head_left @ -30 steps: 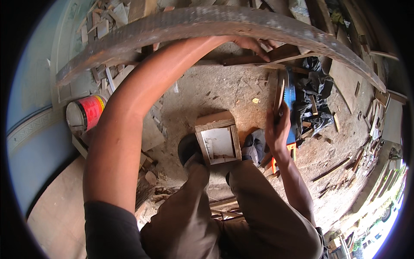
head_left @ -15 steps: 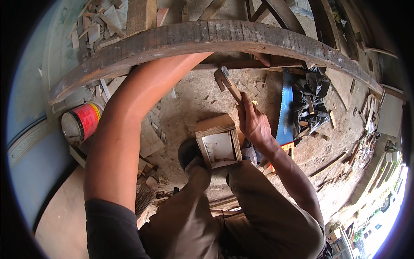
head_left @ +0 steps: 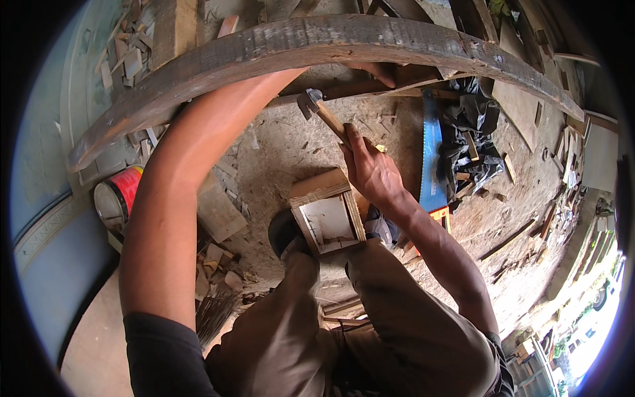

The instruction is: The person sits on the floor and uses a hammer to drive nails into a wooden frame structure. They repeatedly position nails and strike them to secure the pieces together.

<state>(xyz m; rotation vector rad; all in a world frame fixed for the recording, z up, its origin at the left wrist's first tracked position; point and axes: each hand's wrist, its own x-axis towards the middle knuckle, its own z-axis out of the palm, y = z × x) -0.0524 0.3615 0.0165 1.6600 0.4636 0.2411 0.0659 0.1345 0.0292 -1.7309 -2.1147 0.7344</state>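
Observation:
My right hand [head_left: 377, 171] is closed round the wooden handle of a hammer [head_left: 329, 118]. The hammer's dark metal head is raised to the upper left, below a long worn wooden beam [head_left: 284, 46]. My left forearm passes behind this beam. Of my left hand [head_left: 380, 73], only some fingers show at the beam's lower edge, and what they grip is hidden. Between my feet stands a small wooden box [head_left: 311, 196] with layered edges and a pale inside.
A blue handsaw [head_left: 433, 155] with an orange handle lies right of my right hand, beside crumpled black plastic [head_left: 471, 119]. At left stands a red-labelled can [head_left: 126, 188]. Wood offcuts [head_left: 132, 63] are scattered over the floor. More timber lies beyond the beam.
My right hand and the hammer have moved up and to the left. The whole view has shifted slightly, with the beam now higher. My left arm still reaches behind the beam.

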